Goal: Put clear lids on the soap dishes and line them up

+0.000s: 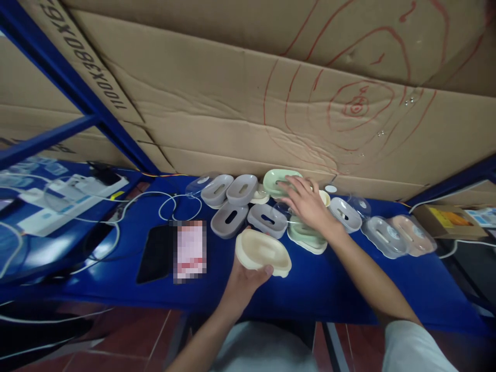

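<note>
My left hand (pixel 248 281) grips a cream oval soap dish (pixel 263 251) from below, its thumb on the near rim, above the front of the table. Farther back, my right hand (pixel 306 199) has its fingers stretched out over the right side of a pale green soap dish (pixel 276 182). Whether the fingertips touch that dish I cannot tell. Beneath the right wrist lies another green dish (pixel 308 240), partly covered. Grey slotted soap dishes (pixel 228 219) sit left of the hands, several in all. Part of a cream piece (pixel 260 195) shows between them.
Right of my arm lie a grey dish (pixel 344 214), a clear-covered grey dish (pixel 383 236) and a pinkish one (pixel 414 235). A dark phone-like slab (pixel 155 254), white cables and a power strip (pixel 73 201) occupy the left. Cardboard (pixel 217 103) walls the back of the blue table (pixel 116 279).
</note>
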{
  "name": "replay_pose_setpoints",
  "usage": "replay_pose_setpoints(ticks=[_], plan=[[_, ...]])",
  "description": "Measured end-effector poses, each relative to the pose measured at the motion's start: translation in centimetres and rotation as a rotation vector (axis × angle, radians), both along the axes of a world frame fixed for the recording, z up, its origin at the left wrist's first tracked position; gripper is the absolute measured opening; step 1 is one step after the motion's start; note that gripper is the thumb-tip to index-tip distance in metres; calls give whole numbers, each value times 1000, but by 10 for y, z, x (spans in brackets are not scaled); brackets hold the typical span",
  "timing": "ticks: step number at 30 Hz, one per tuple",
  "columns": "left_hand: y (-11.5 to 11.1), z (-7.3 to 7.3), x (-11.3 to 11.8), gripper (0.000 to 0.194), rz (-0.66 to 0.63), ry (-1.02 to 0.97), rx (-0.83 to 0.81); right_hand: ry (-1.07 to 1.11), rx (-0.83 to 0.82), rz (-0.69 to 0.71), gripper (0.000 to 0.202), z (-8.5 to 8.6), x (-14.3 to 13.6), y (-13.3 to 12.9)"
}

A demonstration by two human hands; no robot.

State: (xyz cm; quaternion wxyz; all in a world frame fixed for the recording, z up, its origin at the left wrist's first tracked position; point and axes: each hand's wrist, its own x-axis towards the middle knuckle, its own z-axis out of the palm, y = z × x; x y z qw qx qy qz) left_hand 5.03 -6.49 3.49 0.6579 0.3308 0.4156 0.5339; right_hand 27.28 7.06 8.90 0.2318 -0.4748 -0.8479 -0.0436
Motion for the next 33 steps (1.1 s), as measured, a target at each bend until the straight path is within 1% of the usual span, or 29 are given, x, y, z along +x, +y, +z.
replay_pose_setpoints(ticks=[1,4,5,6,8,10,12,13,15,16,19,20,21,22,23,25,26,27,28,30,31,33], plan=[[0,-1,0,116,11,-5,-8,26,-21,43,43,-3,-2,-10],[6,-7,0,109,16,-38,-27,127,-173,297,58,-9,-12,-56],[9,-9,1,108,6,-59,-23,159,-207,362,61,-10,-15,-72],[12,-11,2,107,-12,-79,-16,181,-213,396,59,-11,-17,-84],[16,-12,5,102,-63,-113,11,197,-136,386,44,-12,-16,-97],[18,-10,6,96,-128,-137,33,171,-21,337,34,-12,-9,-92],[18,-7,4,91,-171,-130,36,55,50,232,31,-13,-1,-76],[17,-6,1,89,-172,-107,29,-23,56,170,31,-14,1,-67],[14,-6,-5,82,-145,-36,11,-164,9,82,34,-17,1,-52],[12,-8,-8,76,-124,4,11,-205,-34,75,39,-18,0,-48],[9,-16,-13,58,-103,116,71,-199,-149,138,61,-21,0,-51],[9,-18,-12,51,-121,151,101,-172,-174,149,63,-21,6,-55],[10,-20,-11,45,-151,183,130,-141,-185,134,61,-22,16,-60],[11,-22,-9,40,-192,211,155,-109,-180,84,56,-24,31,-64],[11,-22,-7,37,-238,235,177,-82,-161,-4,52,-28,50,-69],[13,-22,-1,31,-338,286,219,-49,-104,-247,48,-42,93,-77],[13,-21,2,29,-383,311,242,-51,-84,-390,49,-52,114,-81],[12,-20,5,26,-427,334,267,-66,-82,-493,51,-63,132,-86],[11,-19,8,24,-470,355,292,-79,-95,-545,52,-74,145,-91],[8,-20,13,20,-542,385,339,-91,-114,-578,51,-92,159,-103],[6,-21,16,19,-571,394,359,-89,-120,-572,50,-98,162,-109],[1,-23,20,18,-612,406,392,-76,-136,-536,48,-103,164,-120]])
